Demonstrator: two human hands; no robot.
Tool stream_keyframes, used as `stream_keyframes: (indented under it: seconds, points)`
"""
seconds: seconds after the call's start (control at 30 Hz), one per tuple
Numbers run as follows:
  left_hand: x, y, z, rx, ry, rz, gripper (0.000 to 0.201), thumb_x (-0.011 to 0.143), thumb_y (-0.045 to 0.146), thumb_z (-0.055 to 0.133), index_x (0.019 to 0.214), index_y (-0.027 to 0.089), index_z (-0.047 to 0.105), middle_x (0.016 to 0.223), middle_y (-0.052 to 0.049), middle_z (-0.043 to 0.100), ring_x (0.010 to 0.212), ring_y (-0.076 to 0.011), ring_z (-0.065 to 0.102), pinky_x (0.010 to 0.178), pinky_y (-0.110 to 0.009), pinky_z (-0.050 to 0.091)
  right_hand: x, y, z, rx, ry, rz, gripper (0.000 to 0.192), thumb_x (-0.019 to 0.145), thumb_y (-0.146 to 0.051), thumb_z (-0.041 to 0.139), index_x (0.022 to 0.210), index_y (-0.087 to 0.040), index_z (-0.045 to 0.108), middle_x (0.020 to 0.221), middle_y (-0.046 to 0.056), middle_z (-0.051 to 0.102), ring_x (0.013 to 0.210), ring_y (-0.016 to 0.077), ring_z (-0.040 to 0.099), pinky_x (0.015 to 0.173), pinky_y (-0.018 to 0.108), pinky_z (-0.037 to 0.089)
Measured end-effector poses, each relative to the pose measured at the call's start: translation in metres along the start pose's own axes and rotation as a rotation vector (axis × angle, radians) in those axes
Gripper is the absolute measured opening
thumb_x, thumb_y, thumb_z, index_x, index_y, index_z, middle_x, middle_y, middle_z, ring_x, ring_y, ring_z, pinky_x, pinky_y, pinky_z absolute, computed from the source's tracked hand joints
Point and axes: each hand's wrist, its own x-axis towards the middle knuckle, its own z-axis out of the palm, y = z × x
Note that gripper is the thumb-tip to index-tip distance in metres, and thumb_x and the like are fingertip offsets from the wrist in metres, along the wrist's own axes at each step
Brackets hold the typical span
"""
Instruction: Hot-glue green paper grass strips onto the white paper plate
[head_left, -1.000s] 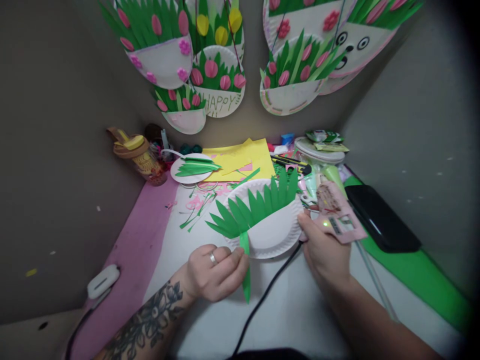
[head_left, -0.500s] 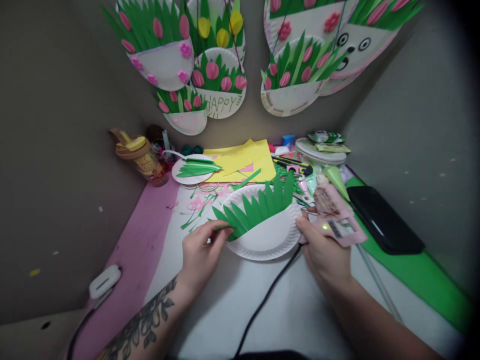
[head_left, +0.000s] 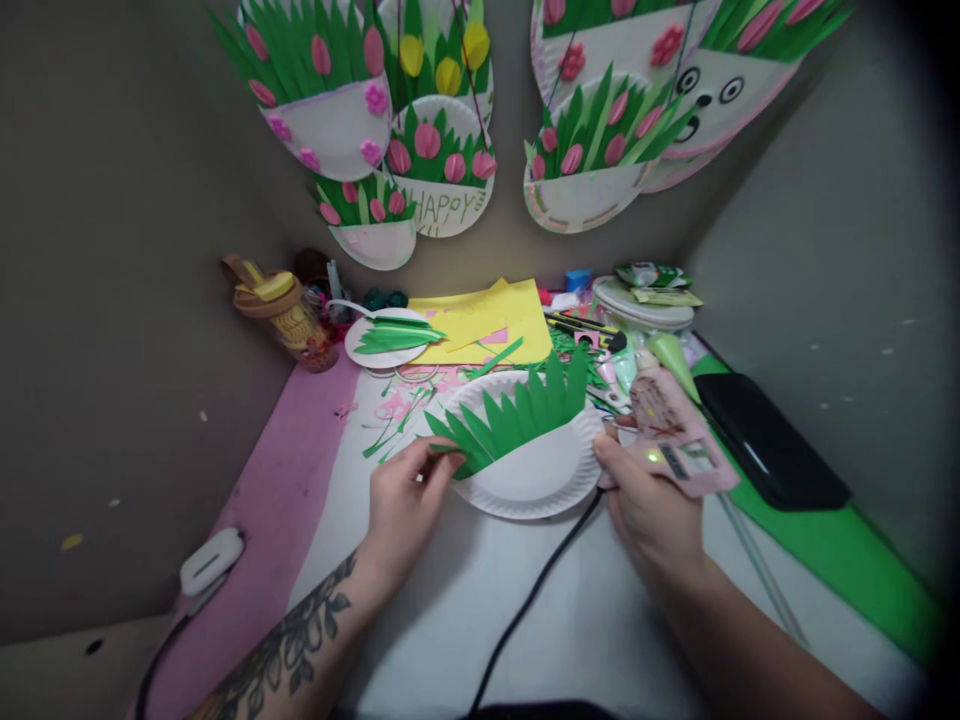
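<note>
A white paper plate (head_left: 536,475) with a half-plate pocket is held up above the table, tilted toward me. Pointed green paper leaves (head_left: 517,410) stand in a row out of the pocket. My left hand (head_left: 409,490) pinches the leftmost green paper leaf (head_left: 448,446) at the plate's left edge. On the other side, my right hand (head_left: 645,500) grips the plate's right rim, thumb in front and fingers hidden behind. Just beyond that hand lies a pink device (head_left: 694,470) with a small lit light; a black cord (head_left: 536,580) runs below the plate.
Yellow paper sheets (head_left: 517,310) and a small white plate with green strips (head_left: 356,345) lie at the back. A lidded cup (head_left: 289,325) stands left, a black case (head_left: 769,440) right. Pink and green scraps (head_left: 394,405) are scattered. Finished plate baskets (head_left: 442,205) hang on the wall.
Almost nothing differs. The view has shifted slightly, and both hands keep the same hold on the plate and leaf.
</note>
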Motion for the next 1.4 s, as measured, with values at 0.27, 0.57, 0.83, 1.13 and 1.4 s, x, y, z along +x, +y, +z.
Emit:
stream_keyframes:
  seconds: [0.27, 0.57, 0.83, 1.13, 1.4]
  points:
    - [0.010, -0.006, -0.006, 0.115, 0.147, 0.067, 0.015, 0.076, 0.027, 0.072, 0.070, 0.019, 0.062, 0.059, 0.005, 0.056, 0.052, -0.0089, 0.048, 0.054, -0.022, 0.040, -0.001, 0.000, 0.001, 0.005, 0.006, 0.039, 0.044, 0.069, -0.040, 0.077, 0.104, -0.016, 0.065, 0.096, 0.007, 0.070, 0.093, 0.0244, 0.065, 0.087, 0.043, 0.052]
    - [0.018, -0.015, -0.015, -0.010, 0.182, 0.060, 0.008, 0.081, 0.024, 0.065, 0.081, 0.022, 0.073, 0.099, -0.007, 0.064, 0.096, -0.0188, 0.062, 0.077, -0.031, 0.050, -0.002, -0.001, 0.006, 0.039, 0.005, 0.106, 0.043, 0.065, -0.037, 0.078, 0.100, -0.015, 0.067, 0.096, 0.008, 0.071, 0.091, 0.0248, 0.066, 0.086, 0.042, 0.051]
    - [0.022, -0.015, -0.015, -0.186, 0.007, -0.132, 0.015, 0.079, 0.028, 0.064, 0.067, 0.019, 0.065, 0.098, -0.008, 0.074, 0.094, -0.0215, 0.066, 0.076, -0.031, 0.050, -0.002, 0.002, 0.006, 0.027, -0.007, 0.120, 0.040, 0.065, -0.036, 0.078, 0.098, -0.016, 0.067, 0.094, 0.007, 0.071, 0.087, 0.0234, 0.066, 0.081, 0.040, 0.052]
    - [0.024, -0.017, -0.014, -0.257, 0.000, -0.321, 0.021, 0.073, 0.035, 0.070, 0.067, 0.017, 0.064, 0.061, 0.001, 0.060, 0.054, -0.0101, 0.051, 0.049, -0.021, 0.040, -0.004, -0.001, 0.008, 0.016, -0.020, 0.110, 0.038, 0.064, -0.036, 0.079, 0.094, -0.016, 0.067, 0.087, 0.006, 0.071, 0.086, 0.0242, 0.066, 0.079, 0.040, 0.053]
    - [0.025, -0.016, -0.014, -0.273, 0.039, -0.395, 0.023, 0.070, 0.036, 0.072, 0.065, 0.016, 0.060, 0.061, 0.001, 0.061, 0.055, -0.0110, 0.055, 0.051, -0.022, 0.043, -0.005, 0.003, 0.005, 0.019, -0.023, 0.085, 0.040, 0.065, -0.034, 0.078, 0.099, -0.017, 0.066, 0.090, 0.006, 0.070, 0.086, 0.0233, 0.066, 0.080, 0.040, 0.052]
